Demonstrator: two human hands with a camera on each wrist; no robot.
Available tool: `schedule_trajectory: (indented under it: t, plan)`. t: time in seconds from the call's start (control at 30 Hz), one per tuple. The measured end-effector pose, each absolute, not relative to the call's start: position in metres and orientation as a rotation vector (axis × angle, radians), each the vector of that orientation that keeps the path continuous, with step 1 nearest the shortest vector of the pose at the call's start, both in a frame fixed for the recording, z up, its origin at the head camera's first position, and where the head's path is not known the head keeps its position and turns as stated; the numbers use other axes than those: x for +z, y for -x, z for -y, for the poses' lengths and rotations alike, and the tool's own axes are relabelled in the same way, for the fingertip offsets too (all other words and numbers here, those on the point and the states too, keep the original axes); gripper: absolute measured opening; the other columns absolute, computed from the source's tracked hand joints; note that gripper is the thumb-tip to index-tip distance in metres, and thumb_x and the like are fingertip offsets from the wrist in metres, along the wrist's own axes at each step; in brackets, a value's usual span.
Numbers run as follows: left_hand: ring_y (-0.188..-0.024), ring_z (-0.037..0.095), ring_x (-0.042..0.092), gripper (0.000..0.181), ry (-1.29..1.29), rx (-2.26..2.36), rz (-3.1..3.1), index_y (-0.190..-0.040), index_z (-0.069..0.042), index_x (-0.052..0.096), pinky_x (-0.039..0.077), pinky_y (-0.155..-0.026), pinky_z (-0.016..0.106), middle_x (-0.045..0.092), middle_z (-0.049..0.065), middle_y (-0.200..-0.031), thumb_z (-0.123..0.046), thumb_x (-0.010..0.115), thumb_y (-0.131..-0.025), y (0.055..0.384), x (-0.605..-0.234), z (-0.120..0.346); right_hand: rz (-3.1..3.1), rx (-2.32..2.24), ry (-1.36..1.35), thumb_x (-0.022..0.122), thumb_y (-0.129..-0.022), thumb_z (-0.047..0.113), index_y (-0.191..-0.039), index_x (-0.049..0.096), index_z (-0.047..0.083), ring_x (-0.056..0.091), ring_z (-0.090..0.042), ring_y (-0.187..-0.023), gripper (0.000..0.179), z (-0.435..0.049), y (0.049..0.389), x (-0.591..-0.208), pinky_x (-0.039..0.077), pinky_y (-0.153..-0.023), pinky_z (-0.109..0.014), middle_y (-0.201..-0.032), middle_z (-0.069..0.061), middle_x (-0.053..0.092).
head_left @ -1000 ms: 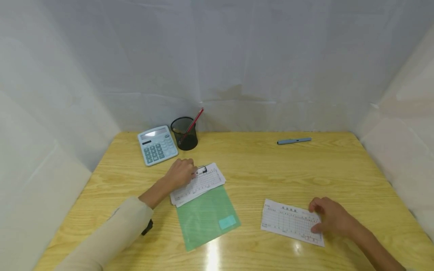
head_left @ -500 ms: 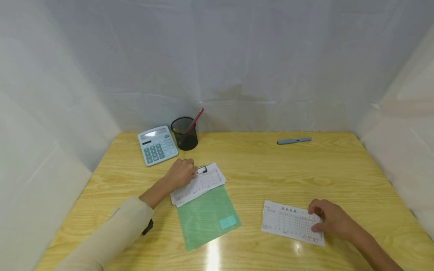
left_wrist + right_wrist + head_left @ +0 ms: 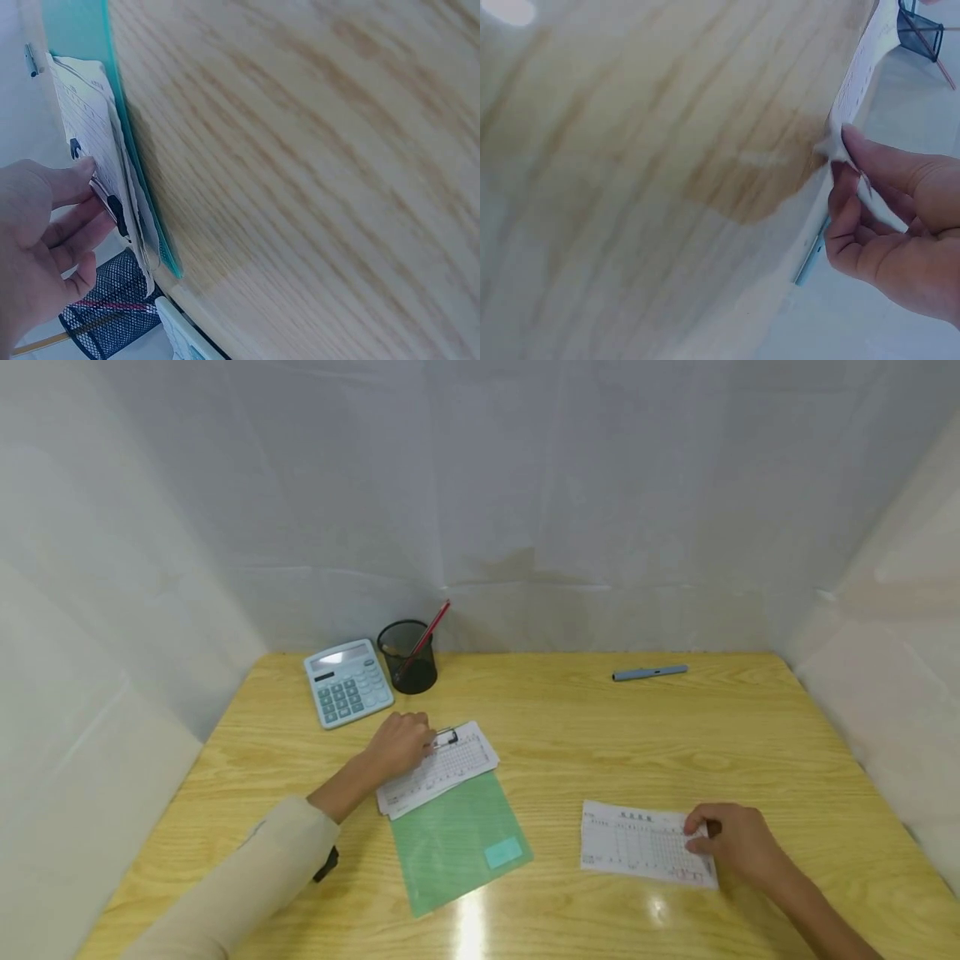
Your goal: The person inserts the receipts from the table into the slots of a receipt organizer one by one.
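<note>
My left hand (image 3: 401,744) pinches a metal clip (image 3: 447,737) with black ends, thumb on one side and fingers on the other. The clip sits at the upper edge of a stack of printed paper forms (image 3: 450,765), seen edge-on in the left wrist view. Under the stack lies a green folder (image 3: 459,843) with a light blue label. At the right, my right hand (image 3: 738,843) pinches the right end of a loose printed form (image 3: 637,842) between thumb and fingers. In the right wrist view the form (image 3: 859,67) bends at the fingertips.
A light blue calculator (image 3: 348,685) lies at the back left beside a black mesh pen cup (image 3: 412,672) with a red pencil (image 3: 431,631) in it. At the back right lies a blue pen (image 3: 649,672). White sheeting walls surround the wooden table (image 3: 555,735).
My right thumb and fingers have drawn closer together on the loose form, and its lower right corner has shifted up in the head view. My left hand has stayed on the clip.
</note>
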State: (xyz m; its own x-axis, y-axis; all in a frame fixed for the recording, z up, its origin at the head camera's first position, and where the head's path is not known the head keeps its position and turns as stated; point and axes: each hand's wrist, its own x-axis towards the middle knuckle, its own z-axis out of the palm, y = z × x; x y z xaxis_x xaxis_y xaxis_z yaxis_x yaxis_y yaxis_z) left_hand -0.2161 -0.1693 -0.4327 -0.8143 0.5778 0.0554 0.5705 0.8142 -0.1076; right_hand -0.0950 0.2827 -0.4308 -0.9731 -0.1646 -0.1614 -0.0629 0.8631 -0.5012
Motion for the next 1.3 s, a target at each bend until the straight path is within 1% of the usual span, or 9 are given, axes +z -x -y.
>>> schedule_trajectory:
  t: [0.13,0.27,0.4,0.5,0.6,0.77,0.93,1.1,1.3]
  plan:
    - [-0.065,0.018,0.054,0.016,0.923,0.142,2.905,-0.092,-0.009,0.074,0.042,-0.059,0.033,0.062,0.007,-0.081,-0.023,0.070,-0.084,0.216,-0.434,0.170,-2.875,-0.791,0.203,0.075,-0.076,0.011,-0.085,0.072,0.014,0.058,-0.010,-0.075,0.009,-0.284,0.099,-0.431,0.045,-0.061,-0.020,-0.088,-0.003,0.071]
    - [-0.068,0.019,0.057,0.017,0.919,0.149,2.905,-0.092,-0.009,0.074,0.044,-0.061,0.034,0.063,0.007,-0.082,-0.024,0.070,-0.084,0.216,-0.433,0.169,-2.805,-0.875,0.189,0.072,-0.081,0.013,-0.096,0.070,0.011,0.059,-0.009,-0.074,0.015,-0.283,0.103,-0.427,0.045,-0.058,-0.021,-0.091,-0.004,0.070]
    - [-0.068,0.019,0.057,0.017,0.920,0.150,2.907,-0.092,-0.009,0.074,0.044,-0.061,0.034,0.063,0.007,-0.083,-0.024,0.070,-0.084,0.217,-0.432,0.169,-2.706,-0.990,0.188,0.068,-0.085,0.015,-0.107,0.066,0.008,0.052,-0.006,-0.063,0.023,-0.281,0.108,-0.424,0.041,-0.050,-0.022,-0.086,-0.004,0.069]
    - [-0.067,0.019,0.056,0.016,0.915,0.147,2.911,-0.092,-0.009,0.073,0.043,-0.060,0.033,0.063,0.007,-0.082,-0.024,0.070,-0.084,0.217,-0.431,0.169,-2.704,-1.039,0.226,0.067,-0.087,0.017,-0.108,0.065,0.009,0.042,-0.004,-0.054,0.023,-0.277,0.115,-0.421,0.036,-0.047,-0.021,-0.073,-0.002,0.064]
    - [-0.065,0.018,0.053,0.016,0.904,0.133,2.919,-0.091,-0.009,0.073,0.042,-0.060,0.033,0.062,0.007,-0.081,-0.023,0.070,-0.084,0.216,-0.431,0.169,-2.725,-1.084,0.293,0.067,-0.087,0.019,-0.108,0.066,0.009,0.038,-0.003,-0.054,0.024,-0.271,0.123,-0.417,0.035,-0.047,-0.021,-0.073,-0.002,0.062]
    - [-0.064,0.017,0.050,0.015,0.908,0.099,2.935,-0.092,-0.009,0.073,0.041,-0.060,0.032,0.062,0.007,-0.081,-0.021,0.070,-0.085,0.216,-0.432,0.170,-2.714,-1.162,0.416,0.066,-0.088,0.019,-0.109,0.066,0.008,0.041,-0.002,-0.058,0.024,-0.258,0.137,-0.409,0.039,-0.051,-0.022,-0.091,-0.007,0.067]
    - [-0.064,0.017,0.051,0.014,0.909,0.094,2.929,-0.091,-0.008,0.073,0.041,-0.060,0.032,0.062,0.007,-0.081,-0.021,0.070,-0.085,0.216,-0.432,0.169,-2.660,-1.232,0.565,0.063,-0.090,0.015,-0.110,0.065,0.003,0.045,-0.002,-0.061,0.024,-0.242,0.155,-0.396,0.043,-0.055,-0.023,-0.107,-0.016,0.066]
    - [-0.068,0.019,0.056,0.015,0.908,0.111,2.923,-0.093,-0.009,0.074,0.043,-0.062,0.033,0.064,0.008,-0.083,-0.021,0.070,-0.085,0.217,-0.433,0.168,-2.583,-1.311,0.579,0.063,-0.090,0.017,-0.112,0.065,0.004,0.051,-0.006,-0.069,0.026,-0.221,0.172,-0.387,0.046,-0.061,-0.024,-0.114,-0.018,0.064]
    - [-0.071,0.020,0.058,0.016,0.909,0.118,2.928,-0.093,-0.009,0.074,0.044,-0.063,0.034,0.064,0.008,-0.085,-0.022,0.070,-0.084,0.217,-0.432,0.166,-2.505,-1.386,0.571,0.064,-0.090,0.015,-0.111,0.066,0.004,0.056,-0.011,-0.079,0.025,-0.189,0.189,-0.393,0.049,-0.068,-0.024,-0.117,-0.018,0.063]
